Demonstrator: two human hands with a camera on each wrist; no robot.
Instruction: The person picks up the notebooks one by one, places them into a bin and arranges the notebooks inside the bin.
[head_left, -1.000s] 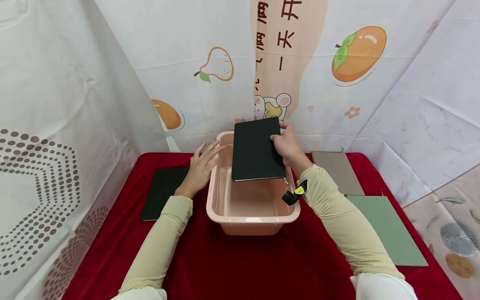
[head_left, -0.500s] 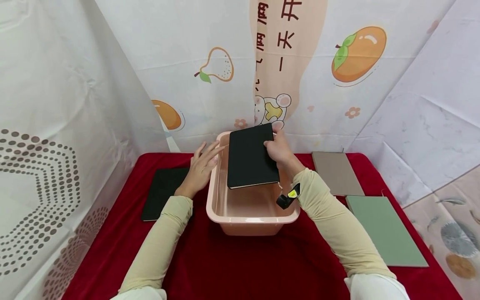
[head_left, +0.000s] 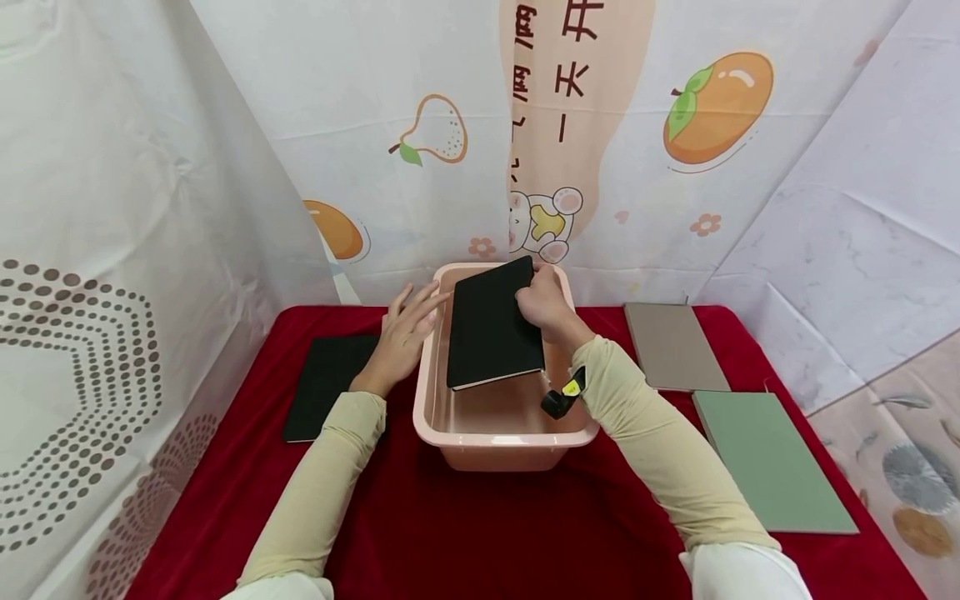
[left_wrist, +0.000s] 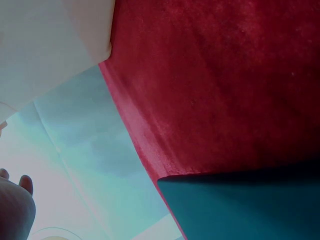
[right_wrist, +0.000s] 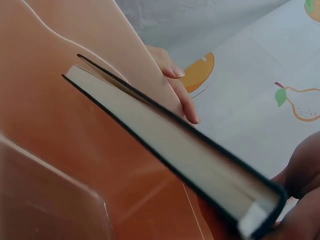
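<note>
One black notebook (head_left: 491,327) was pinched at one edge by the right hand (head_left: 547,302), tilted over the pink basin (head_left: 502,439), which was touched by the left hand (head_left: 400,340), fingers apart, probably for steadiness

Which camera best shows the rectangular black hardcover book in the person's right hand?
The head view: it shows nearly one whole cover of the black hardcover book, with the right hand gripping one side. The right wrist view shows mainly its pale page edges; the left wrist view doesn't show it.
</note>
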